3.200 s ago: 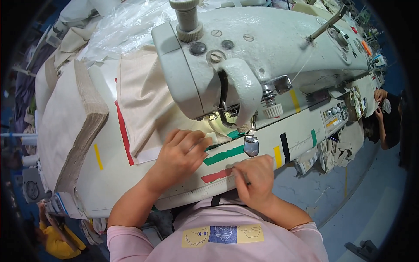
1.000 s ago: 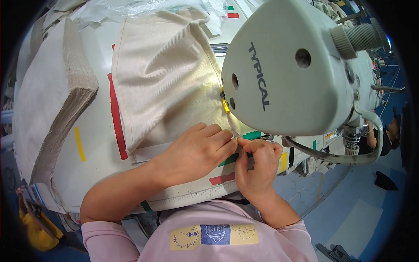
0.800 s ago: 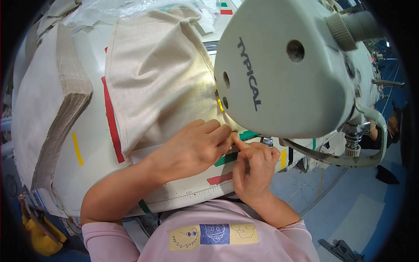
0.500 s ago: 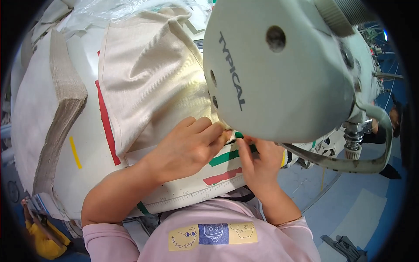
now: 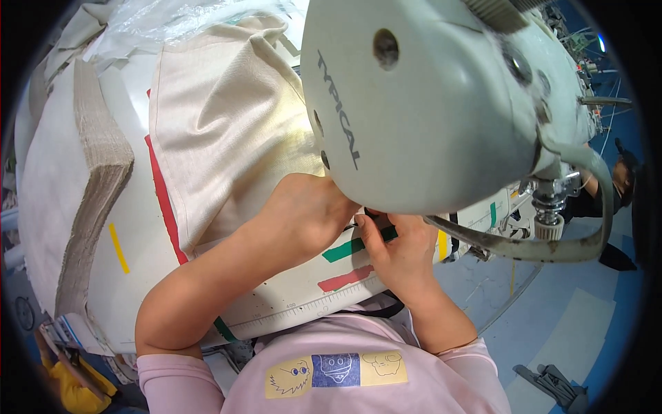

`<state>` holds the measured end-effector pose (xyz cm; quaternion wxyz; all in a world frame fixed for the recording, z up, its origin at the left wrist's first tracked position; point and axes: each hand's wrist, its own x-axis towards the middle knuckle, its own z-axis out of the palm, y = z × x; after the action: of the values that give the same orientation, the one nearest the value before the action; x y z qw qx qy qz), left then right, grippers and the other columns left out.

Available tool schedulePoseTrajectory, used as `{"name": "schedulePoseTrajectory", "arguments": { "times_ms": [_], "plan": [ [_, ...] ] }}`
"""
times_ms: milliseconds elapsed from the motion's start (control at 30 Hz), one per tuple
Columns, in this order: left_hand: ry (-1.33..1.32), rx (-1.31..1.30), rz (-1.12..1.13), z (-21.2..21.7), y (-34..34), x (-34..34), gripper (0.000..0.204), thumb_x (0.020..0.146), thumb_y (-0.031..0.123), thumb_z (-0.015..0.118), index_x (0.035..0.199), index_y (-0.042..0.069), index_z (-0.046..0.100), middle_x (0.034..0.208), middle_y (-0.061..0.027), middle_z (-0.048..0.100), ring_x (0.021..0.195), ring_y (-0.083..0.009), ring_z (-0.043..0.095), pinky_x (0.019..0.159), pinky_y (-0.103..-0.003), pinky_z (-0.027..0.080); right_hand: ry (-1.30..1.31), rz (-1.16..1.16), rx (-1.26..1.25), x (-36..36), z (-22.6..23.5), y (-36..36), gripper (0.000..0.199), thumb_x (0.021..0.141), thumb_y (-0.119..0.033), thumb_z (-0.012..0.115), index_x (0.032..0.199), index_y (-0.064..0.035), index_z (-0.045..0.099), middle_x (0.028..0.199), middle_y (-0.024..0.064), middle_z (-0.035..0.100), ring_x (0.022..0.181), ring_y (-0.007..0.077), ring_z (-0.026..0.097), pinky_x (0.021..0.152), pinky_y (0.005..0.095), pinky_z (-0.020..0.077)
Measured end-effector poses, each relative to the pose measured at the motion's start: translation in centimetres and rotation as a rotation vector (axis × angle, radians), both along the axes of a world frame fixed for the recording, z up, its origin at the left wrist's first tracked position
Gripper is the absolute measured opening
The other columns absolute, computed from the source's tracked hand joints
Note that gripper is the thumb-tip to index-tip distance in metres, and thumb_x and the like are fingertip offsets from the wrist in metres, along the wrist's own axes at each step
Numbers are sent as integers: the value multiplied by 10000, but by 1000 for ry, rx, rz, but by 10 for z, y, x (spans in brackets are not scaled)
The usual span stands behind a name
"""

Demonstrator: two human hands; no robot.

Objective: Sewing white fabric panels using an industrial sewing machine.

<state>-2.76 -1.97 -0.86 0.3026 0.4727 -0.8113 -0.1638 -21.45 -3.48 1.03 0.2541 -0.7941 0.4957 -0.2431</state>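
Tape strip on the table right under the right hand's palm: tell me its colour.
Red, clearest in the head view; a green strip lies just above it.

The sewing machine head (image 5: 441,103) hides the fingertips of the left hand (image 5: 307,217) and the right hand (image 5: 400,252), so what they pinch cannot be told. It also covers the needle and the near edge of the beige cloth (image 5: 227,131).
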Motion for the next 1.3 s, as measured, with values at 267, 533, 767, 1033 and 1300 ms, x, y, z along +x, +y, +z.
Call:
{"name": "schedulePoseTrajectory", "arguments": {
  "times_ms": [267,533,767,1033,1300],
  "plan": [
    [103,120,-5,8,2,4,140,856,129,601,965,46,624,924,-110,621,707,-299,633,562,-410,479,2,45,-56,5,-1,-3,179,738,-21,723,906,-28,660,762,100,668,632,263,646,598,359,503],
    [50,97,130,0,21,2,238,811,48,654,1047,23,639,952,-86,609,777,-273,608,653,-378,489,107,145,-220,7,1,2,135,694,34,641,781,-27,559,788,117,543,762,325,536,687,433,365],
    [116,60,66,-2,33,-1,296,797,47,657,1089,3,634,995,-89,602,873,-240,579,781,-355,475,201,174,-346,8,3,5,169,705,27,661,802,-41,541,829,107,523,821,312,527,720,426,354],
    [36,44,52,-1,34,-3,274,797,105,615,1045,-8,644,970,-77,585,829,-217,566,749,-340,472,367,135,-318,10,2,12,155,727,-7,669,780,-49,530,819,104,515,821,305,523,782,434,369],
    [145,48,10,-8,32,-1,272,739,101,636,982,-20,652,943,-66,577,797,-194,558,697,-317,481,257,161,-376,11,-5,16,158,747,-26,681,819,-58,543,840,97,514,822,296,512,796,436,354]
  ]
}}
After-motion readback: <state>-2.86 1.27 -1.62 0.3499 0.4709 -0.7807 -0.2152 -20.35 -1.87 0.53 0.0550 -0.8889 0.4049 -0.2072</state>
